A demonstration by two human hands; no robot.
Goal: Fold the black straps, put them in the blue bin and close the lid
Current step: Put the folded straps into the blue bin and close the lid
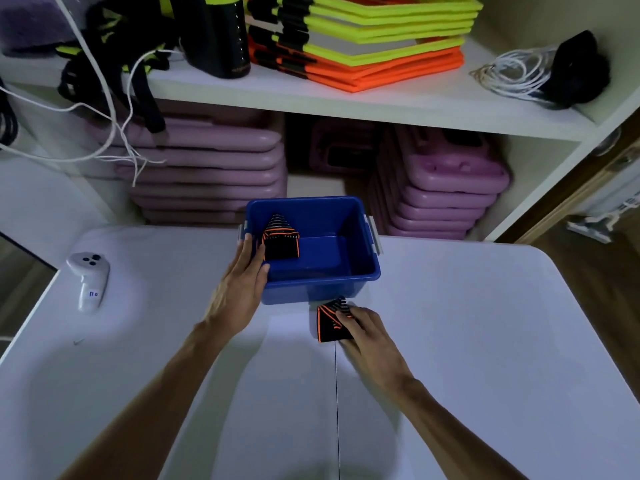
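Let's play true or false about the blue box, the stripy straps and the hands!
1. One folded strap lies inside the blue bin. True.
2. The bin's lid is on. False: the bin is open, and no lid is in view.
3. The right hand holds a second folded strap on the table. True.
4. The left hand is holding the white controller. False: it rests against the bin's left rim; the controller lies apart.
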